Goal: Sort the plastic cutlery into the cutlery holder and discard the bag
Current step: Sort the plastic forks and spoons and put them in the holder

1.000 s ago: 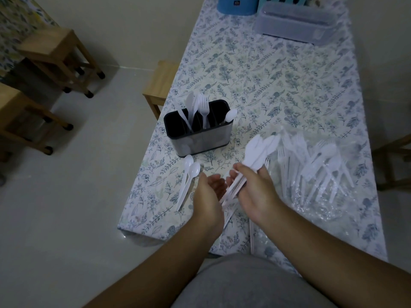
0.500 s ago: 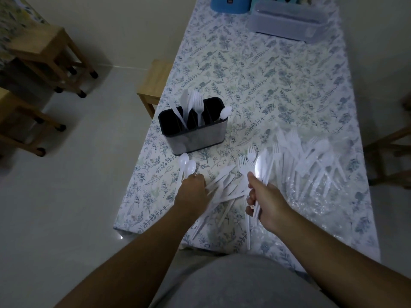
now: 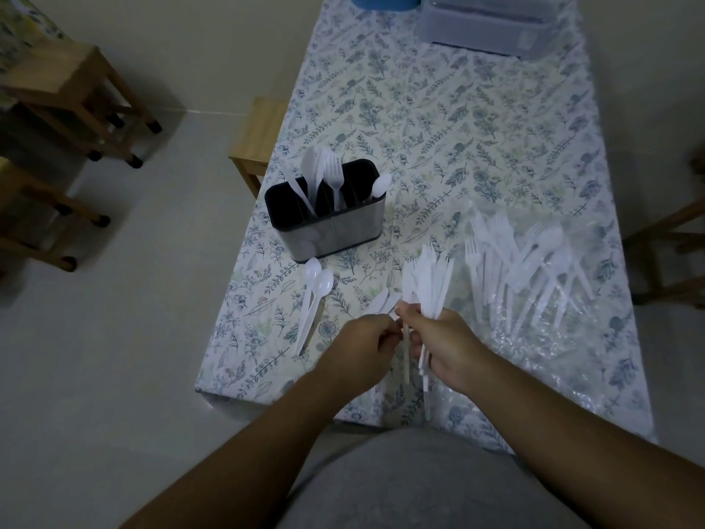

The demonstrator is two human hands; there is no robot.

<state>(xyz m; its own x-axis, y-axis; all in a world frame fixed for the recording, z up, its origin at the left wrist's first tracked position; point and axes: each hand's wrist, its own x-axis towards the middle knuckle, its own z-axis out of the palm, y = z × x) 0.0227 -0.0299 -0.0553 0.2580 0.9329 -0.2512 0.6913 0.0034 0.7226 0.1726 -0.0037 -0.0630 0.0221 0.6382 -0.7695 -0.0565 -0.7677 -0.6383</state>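
Observation:
A black and steel cutlery holder (image 3: 332,232) stands near the table's left edge with white knives, forks and a spoon upright in it. My right hand (image 3: 442,345) grips a bunch of white plastic knives (image 3: 429,284), blades pointing away from me. My left hand (image 3: 362,349) is closed right beside it, fingers at the bunch's handles; whether it holds one I cannot tell. Two white spoons (image 3: 314,295) lie left of my hands. On the right, several forks and spoons (image 3: 526,269) lie on the clear plastic bag (image 3: 534,349).
The table (image 3: 438,120) has a floral cloth. A clear lidded box (image 3: 492,24) and a blue container (image 3: 381,0) stand at its far end. Wooden stools (image 3: 76,93) stand on the floor at left, one (image 3: 259,135) tucked by the table, and a chair (image 3: 671,238) at right.
My right hand has gathered a bunch of knives and lifted them upright. My left hand moved right from the loose pieces on the table to meet the bunch's handles.

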